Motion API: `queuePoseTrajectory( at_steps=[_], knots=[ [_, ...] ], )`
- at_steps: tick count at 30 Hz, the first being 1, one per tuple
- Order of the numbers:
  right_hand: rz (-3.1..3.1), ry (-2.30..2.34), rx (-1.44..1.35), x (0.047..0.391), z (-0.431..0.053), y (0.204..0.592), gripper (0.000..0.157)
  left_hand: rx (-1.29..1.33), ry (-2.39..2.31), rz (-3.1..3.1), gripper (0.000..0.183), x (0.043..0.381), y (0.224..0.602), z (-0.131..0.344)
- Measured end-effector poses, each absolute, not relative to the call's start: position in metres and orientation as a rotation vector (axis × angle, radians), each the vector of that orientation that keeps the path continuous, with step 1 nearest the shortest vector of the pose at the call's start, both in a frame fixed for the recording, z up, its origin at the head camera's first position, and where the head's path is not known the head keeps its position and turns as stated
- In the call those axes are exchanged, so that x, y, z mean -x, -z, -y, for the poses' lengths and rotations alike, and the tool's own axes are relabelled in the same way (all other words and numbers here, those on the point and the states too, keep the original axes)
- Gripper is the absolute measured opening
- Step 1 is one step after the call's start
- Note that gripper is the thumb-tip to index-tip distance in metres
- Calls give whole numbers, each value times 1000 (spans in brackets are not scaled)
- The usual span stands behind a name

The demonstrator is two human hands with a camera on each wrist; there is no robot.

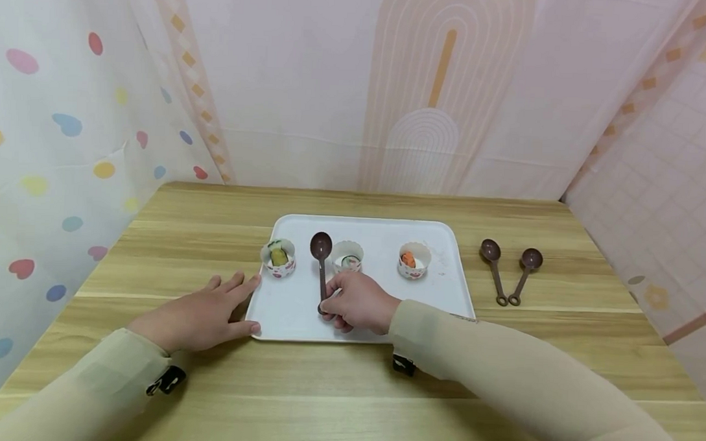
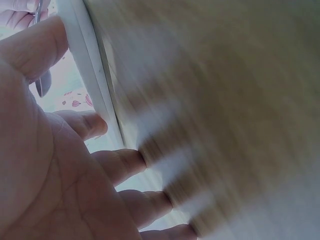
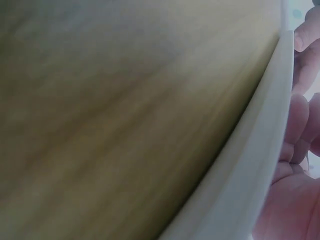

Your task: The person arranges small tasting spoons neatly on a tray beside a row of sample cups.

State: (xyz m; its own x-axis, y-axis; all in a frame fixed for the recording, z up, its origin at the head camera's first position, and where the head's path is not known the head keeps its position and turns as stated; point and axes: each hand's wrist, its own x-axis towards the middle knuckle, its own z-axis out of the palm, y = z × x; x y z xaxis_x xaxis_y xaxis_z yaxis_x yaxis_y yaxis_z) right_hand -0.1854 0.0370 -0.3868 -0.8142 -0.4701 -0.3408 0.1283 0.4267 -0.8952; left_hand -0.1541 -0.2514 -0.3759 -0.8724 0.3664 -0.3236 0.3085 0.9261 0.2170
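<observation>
R hand [image 1: 358, 303] pinches spoon [image 1: 322, 271] by handle end, prob. to leave its bowl free, over tray [image 1: 291, 312] btwn L cup [image 1: 281, 270] & mid cup [image 1: 347, 251]. L hand [image 1: 204, 312], fingers spread, at tray's L edge, prob. steadying.

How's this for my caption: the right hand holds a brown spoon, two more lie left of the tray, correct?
Not left: the head view shows those two spoons right of the tray; the right hand holds a brown spoon.
</observation>
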Motion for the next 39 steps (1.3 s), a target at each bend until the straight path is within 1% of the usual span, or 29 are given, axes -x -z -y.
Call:
queuePoseTrajectory(
  at_steps=[11, 39],
  knots=[
    [-2154, 1338, 234, 184, -26, 384, 13, -505, -217, -2731, 101, 154, 376, 252],
    [-2212, 1257, 163, 183, -19, 384, 16, -497, -220, -2726, 103, 154, 377, 251]
  ],
)
